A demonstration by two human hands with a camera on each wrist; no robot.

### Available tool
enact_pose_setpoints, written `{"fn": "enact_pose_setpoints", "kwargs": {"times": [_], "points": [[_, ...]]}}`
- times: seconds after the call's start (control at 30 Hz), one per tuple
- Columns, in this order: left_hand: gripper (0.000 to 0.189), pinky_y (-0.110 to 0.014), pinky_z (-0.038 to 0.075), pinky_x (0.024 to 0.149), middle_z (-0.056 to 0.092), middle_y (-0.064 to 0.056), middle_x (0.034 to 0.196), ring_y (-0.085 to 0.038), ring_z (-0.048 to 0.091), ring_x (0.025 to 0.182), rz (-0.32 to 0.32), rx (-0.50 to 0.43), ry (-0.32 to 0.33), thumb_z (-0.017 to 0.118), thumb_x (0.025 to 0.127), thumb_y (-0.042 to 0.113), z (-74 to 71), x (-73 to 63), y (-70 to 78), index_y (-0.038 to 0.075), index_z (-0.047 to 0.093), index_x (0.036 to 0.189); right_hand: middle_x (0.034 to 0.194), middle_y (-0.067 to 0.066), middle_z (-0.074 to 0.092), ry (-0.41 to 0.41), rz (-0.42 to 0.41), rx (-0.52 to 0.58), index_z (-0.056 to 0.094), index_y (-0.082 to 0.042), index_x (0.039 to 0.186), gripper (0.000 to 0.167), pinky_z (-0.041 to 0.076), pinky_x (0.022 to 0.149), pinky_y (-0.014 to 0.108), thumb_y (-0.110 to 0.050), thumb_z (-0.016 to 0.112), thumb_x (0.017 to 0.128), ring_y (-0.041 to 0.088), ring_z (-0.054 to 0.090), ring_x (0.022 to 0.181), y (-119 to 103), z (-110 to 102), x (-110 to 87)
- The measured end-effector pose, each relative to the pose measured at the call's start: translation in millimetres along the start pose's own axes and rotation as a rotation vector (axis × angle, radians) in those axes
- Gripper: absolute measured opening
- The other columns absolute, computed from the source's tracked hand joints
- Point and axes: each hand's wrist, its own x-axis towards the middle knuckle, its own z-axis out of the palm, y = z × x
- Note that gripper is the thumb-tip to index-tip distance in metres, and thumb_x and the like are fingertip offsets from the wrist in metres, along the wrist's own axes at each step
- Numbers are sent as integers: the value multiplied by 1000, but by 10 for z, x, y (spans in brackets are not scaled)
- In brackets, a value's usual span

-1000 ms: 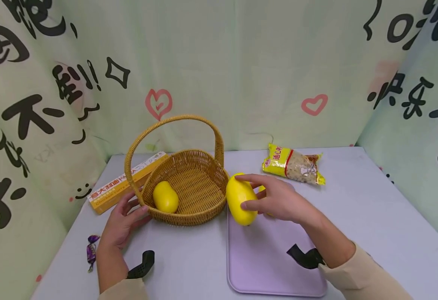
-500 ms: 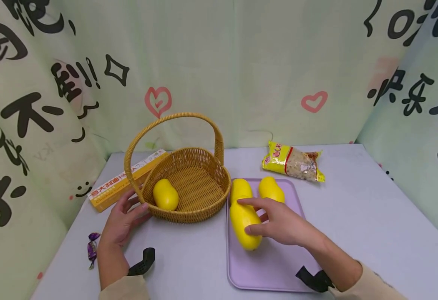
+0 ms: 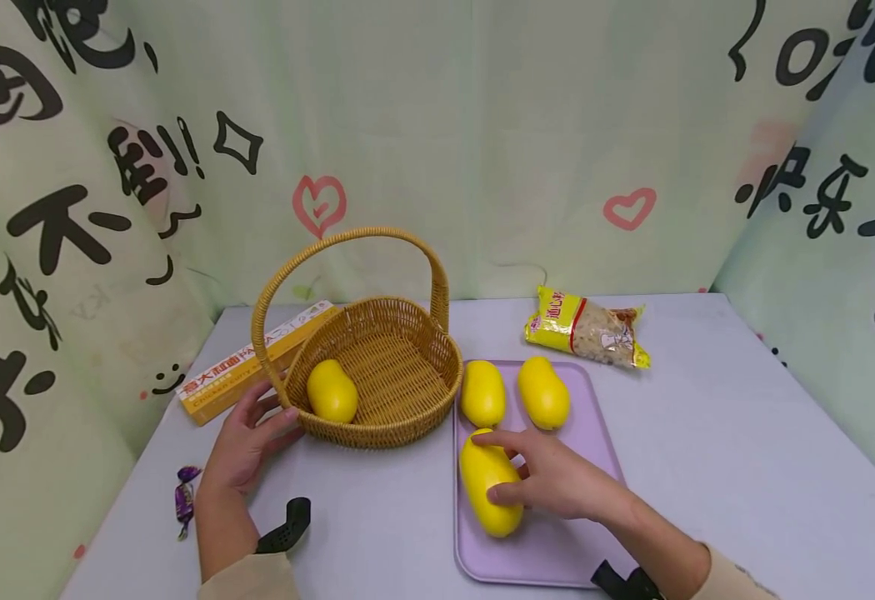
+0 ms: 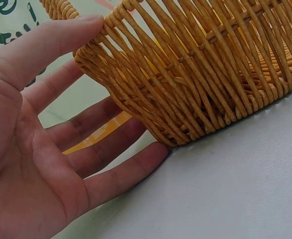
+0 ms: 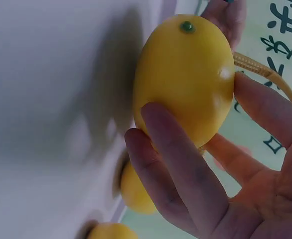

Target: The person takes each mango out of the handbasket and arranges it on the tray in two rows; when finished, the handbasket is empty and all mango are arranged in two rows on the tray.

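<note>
My right hand (image 3: pixel 557 479) holds a yellow mango (image 3: pixel 488 492) between thumb and fingers, close over the near-left part of a purple tray (image 3: pixel 557 558). In the right wrist view the mango (image 5: pixel 186 74) shows a small green stem end. Two more mangoes, the left one (image 3: pixel 483 393) and the right one (image 3: pixel 544 392), lie at the tray's far end. My left hand (image 3: pixel 246 442) rests against the left side of a wicker basket (image 3: pixel 385 437), which has one mango (image 3: pixel 332 392) inside. In the left wrist view, the thumb touches the basket rim and fairly straight fingers lie along its wall.
An orange and white box (image 3: pixel 253 367) lies behind the basket on the left. A yellow snack bag (image 3: pixel 587 327) lies at the back right. A purple wrapped candy (image 3: pixel 185 502) is left of my left forearm. Printed curtains (image 3: pixel 482 150) enclose the table.
My right hand has carried the mango from beside the basket's right rim toward me, down over the tray, uncovering the two mangoes behind. The left hand and basket stay put.
</note>
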Motion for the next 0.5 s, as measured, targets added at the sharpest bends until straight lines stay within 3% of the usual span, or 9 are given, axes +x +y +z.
{"fn": "enact_pose_setpoints", "kwargs": {"times": [0.1,0.2,0.5], "points": [[78,-38,55,105,33,-10,162,-5,62,114,3,-2,0,71,99,24,-1,-2,-7,29,28,164,117,5,69,-1,-3,-16,61,-26,143,62,47,69,32,-27,85,85,21,57,92,15,44,21],[78,-38,56,105,34,-10,161,-6,62,115,11,-7,-2,71,99,24,0,-1,-8,29,28,164,128,6,67,15,15,-22,60,-29,144,65,52,77,37,-28,86,83,23,59,102,7,75,27],[77,-38,56,104,35,-10,159,-6,62,115,12,-14,1,71,100,22,-6,3,-15,28,29,164,126,10,60,43,87,-23,57,-27,147,76,48,72,34,-30,89,79,20,56,85,-19,112,13]]}}
